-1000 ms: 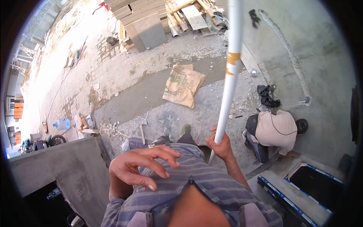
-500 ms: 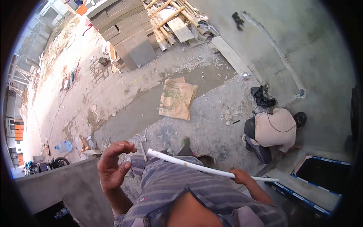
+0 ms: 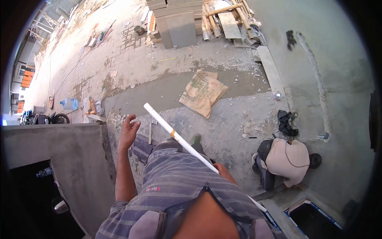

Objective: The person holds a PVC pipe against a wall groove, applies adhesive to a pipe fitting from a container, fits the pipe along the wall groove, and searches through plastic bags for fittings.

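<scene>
A long white plastic pipe [image 3: 190, 149] with a patch of brownish tape crosses slantwise in front of my body. Its upper end points to the far left, and its lower end passes behind my striped shirt. My right hand [image 3: 226, 173] is closed around the pipe near my waist, partly hidden by the shirt. Raised to the left of the pipe, my left hand [image 3: 129, 132] holds nothing; its fingers are loosely bent and apart from the thumb. A gap separates that hand from the pipe.
A co-worker [image 3: 287, 161] crouches at the right beside a framed floor opening [image 3: 314, 219]. A paper sack [image 3: 204, 93] lies ahead on the rubble-strewn ground. A concrete wall [image 3: 79, 151] stands at left. Stacked blocks [image 3: 175, 16] and bamboo poles [image 3: 242, 18] are at the back.
The pipe has turned more steeply, its near end swinging up and away. My left hand has moved farther from me, and my right hand has drawn in towards my waist. The view has shifted.
</scene>
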A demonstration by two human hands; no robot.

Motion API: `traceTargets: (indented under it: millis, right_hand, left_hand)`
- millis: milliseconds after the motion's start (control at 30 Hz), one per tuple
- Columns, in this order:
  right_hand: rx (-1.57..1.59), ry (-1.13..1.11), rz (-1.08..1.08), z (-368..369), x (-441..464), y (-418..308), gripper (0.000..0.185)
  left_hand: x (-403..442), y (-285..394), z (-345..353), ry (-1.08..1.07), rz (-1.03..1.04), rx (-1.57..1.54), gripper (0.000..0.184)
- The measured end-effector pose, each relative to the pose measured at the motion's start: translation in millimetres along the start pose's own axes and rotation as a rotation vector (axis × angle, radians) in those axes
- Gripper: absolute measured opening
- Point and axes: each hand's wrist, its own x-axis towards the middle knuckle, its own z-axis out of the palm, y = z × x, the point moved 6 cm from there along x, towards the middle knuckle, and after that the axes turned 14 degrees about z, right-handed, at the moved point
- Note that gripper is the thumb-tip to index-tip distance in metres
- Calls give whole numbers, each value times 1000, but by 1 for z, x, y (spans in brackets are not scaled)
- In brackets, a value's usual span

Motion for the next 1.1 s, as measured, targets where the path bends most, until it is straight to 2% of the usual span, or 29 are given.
traceTargets:
  millis: [67,167,200,300,333,400,433,467,500,567,600,700,767,800,867,900,933,1000,1067,1100]
  right_hand:
    - [400,16,46,-41,-3,-64,42]
    - [416,99,-154,-65,-5,-58,28]
    - [517,91,-100,-65,-8,-41,16]
    - [798,-212,208,-37,-30,-8,17]
    - [764,-174,141,-38,-30,-13,18]
    - [698,-98,14,-32,-33,-34,21]
    - [713,-113,69,-22,-30,-33,21]
    - [728,-121,120,-11,-22,-29,22]
    - [745,-122,163,-3,-11,-27,22]
    - [760,-134,113,5,10,-31,22]
    - [770,-141,90,7,17,-41,22]
    - [791,-171,-271,-1,37,-106,22]
    - [777,-215,-398,-2,52,-144,25]
    - [815,-252,-335,-2,59,-160,28]
    - [890,-334,-206,-1,64,-183,33]
    - [806,-319,-230,-1,63,-180,35]
    - [722,-308,-254,2,64,-173,39]
    - [538,-315,-381,11,60,-149,49]
    - [576,-410,-111,16,34,-102,50]
    - [458,-366,-117,8,19,-83,51]
  left_hand:
    - [-6,-15,7,19,-51,12,48]
    - [-32,-57,8,-19,-131,136,50]
    - [-37,-61,7,-45,-151,184,51]
    - [-61,-63,14,-157,-237,238,53]
    - [-67,-79,21,-142,-232,55,54]
    - [-69,-68,37,-135,-310,-118,57]
    - [-68,-58,48,-140,-347,-203,59]
    - [-66,-36,58,-162,-413,-264,68]
    - [-61,-31,71,-197,-395,-386,72]
    - [-57,-18,98,-284,-360,-628,79]
    - [-51,-4,110,-370,-251,-616,80]
    - [-42,43,144,-609,58,-599,81]
    - [-36,62,163,-478,-155,-824,70]
    - [-30,64,162,-369,-168,-1032,55]
    - [-12,93,147,-190,-141,-1237,61]
    - [-2,105,136,-81,-149,-1306,63]
    - [10,98,122,-67,-123,-1348,64]
    - [44,85,65,-9,-64,-1325,64]
    - [71,97,-10,141,-55,-1257,63]
    - [85,107,-50,122,-20,-1306,62]
